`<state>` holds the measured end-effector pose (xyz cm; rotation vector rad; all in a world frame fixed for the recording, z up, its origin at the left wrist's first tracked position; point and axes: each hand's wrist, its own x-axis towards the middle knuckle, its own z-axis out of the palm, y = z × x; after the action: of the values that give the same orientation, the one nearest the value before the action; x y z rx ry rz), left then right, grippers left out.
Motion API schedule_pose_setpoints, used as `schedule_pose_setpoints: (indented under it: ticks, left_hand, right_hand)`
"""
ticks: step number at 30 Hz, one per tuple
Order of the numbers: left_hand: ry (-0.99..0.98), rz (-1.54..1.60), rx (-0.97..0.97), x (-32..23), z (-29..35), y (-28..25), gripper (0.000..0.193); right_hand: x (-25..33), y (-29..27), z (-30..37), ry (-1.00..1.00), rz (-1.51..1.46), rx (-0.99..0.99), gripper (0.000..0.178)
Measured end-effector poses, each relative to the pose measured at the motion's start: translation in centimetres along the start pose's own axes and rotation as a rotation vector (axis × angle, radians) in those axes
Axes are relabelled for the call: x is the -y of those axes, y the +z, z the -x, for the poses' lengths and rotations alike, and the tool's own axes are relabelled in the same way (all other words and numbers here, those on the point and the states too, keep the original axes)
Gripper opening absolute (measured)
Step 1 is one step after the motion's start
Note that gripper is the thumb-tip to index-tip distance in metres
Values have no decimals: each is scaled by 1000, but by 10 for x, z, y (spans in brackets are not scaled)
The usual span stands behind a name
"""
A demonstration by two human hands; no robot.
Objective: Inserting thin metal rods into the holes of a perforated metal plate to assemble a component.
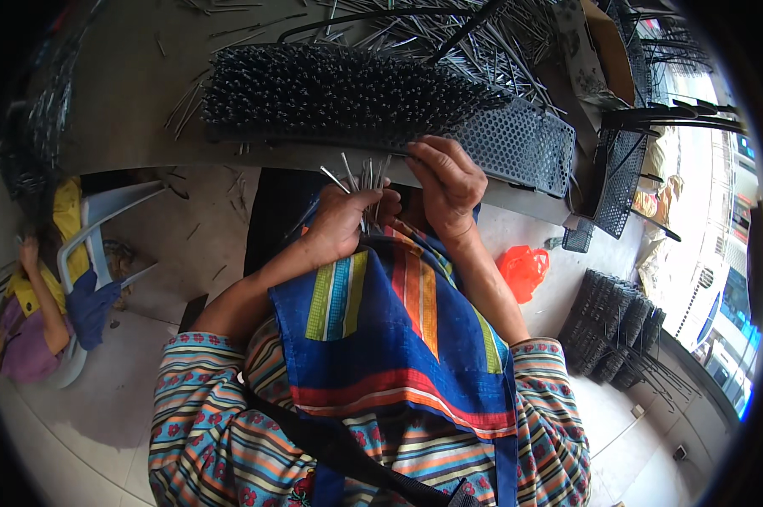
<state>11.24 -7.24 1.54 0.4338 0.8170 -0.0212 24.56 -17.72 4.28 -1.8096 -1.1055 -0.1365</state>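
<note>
My left hand [341, 218] is closed around a bunch of thin silvery metal rods [369, 176], which stick up past the fingers just before the table's near edge. To its right, my right hand [450, 179] has its fingers pressed together at the near rim of a dark perforated metal rack [521, 139]. Whatever lies between those fingertips is too small to make out. Upright dark rods [339, 89] stand close together in the rack's holes over its left and middle part. Toward the right end, the holes are bare.
Loose metal rods [483, 42] lie heaped behind the rack on the grey table [128, 97]. An open cardboard box [605, 55] stands at far right, near more black mesh racks [618, 177]. A red plastic bag [523, 272] lies on the floor. Another person [39, 321] sits at left.
</note>
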Motion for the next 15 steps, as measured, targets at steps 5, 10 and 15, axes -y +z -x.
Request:
schedule_pose_setpoints:
  ticks: [5, 10, 15]
  left_hand:
    - [-6, -19, 57, 5, -1, -4, 19]
    - [14, -44, 51, 15, -2, -11, 19]
    - [38, 1, 94, 9, 0, -8, 25]
  right_hand:
    - [6, 2, 15, -109, 73, 63, 18]
    - [-2, 12, 25, -186, 176, 51, 26]
    - [5, 0, 7, -44, 114, -58, 21]
